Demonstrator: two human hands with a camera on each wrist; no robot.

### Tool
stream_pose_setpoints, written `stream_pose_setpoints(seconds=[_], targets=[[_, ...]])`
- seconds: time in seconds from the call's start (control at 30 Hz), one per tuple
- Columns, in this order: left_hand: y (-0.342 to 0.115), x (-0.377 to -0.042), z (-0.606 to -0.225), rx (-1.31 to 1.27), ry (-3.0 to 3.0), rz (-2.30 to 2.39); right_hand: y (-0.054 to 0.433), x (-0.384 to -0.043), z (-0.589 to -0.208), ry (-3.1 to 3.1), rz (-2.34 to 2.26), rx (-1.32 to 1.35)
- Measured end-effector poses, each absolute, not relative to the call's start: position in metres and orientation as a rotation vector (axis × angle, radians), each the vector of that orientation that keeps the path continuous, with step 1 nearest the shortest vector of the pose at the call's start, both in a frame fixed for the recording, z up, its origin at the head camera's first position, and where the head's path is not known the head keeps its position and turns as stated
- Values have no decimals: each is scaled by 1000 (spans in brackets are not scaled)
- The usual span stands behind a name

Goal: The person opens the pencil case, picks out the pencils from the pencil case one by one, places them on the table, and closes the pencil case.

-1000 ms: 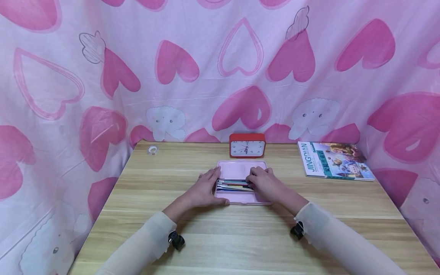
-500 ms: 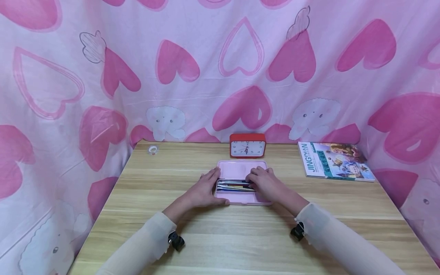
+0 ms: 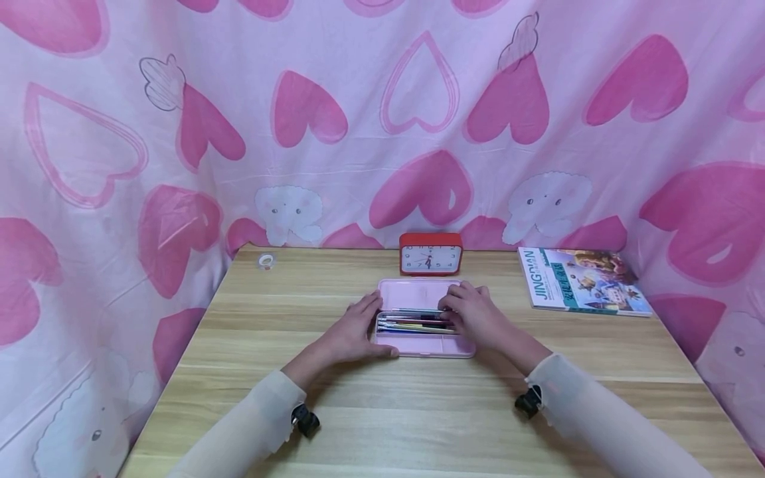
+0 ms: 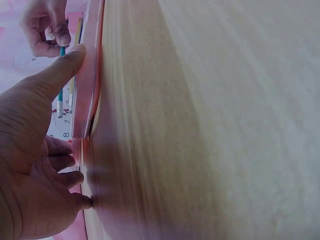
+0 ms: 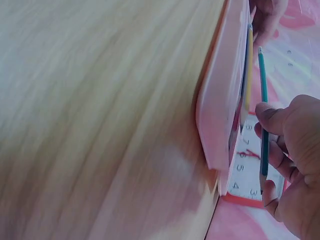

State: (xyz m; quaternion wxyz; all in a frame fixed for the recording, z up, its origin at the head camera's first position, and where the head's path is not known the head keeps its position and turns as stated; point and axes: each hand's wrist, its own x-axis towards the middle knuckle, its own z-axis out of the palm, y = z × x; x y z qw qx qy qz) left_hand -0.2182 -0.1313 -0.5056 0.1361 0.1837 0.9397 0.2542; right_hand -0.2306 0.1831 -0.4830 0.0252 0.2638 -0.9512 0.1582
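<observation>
A pink pencil case (image 3: 412,345) lies open on the table, its lid laid back and several pencils (image 3: 406,326) in its tray. My left hand (image 3: 352,332) holds the case's left end, thumb along the front edge and fingers toward the back. Over the case's right side, my right hand (image 3: 475,315) pinches a green pencil (image 5: 263,80) between thumb and fingers. In the right wrist view this pencil is raised above the others, near a yellow pencil (image 5: 248,60). The pencils' right ends are partly hidden by my right hand in the head view.
A red alarm clock (image 3: 430,255) stands just behind the case. To the back right lies a magazine (image 3: 582,280), and a small roll of tape (image 3: 266,261) is at the back left. A pink heart-print curtain (image 3: 418,133) hangs behind the wooden table (image 3: 406,411).
My right hand has moved slightly right and back, with the green pencil now lifted above the tray. My left hand stays in place on the case.
</observation>
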Motion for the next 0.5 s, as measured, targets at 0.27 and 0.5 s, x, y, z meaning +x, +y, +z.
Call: stream_pose_setpoints(seconds=[0.27, 0.5], targets=[[-131, -217, -504, 544, 2742, 724, 214, -232, -479, -2891, 577, 715], [-132, -216, -506, 530, 2745, 730, 252, -231, -482, -2830, 642, 658]])
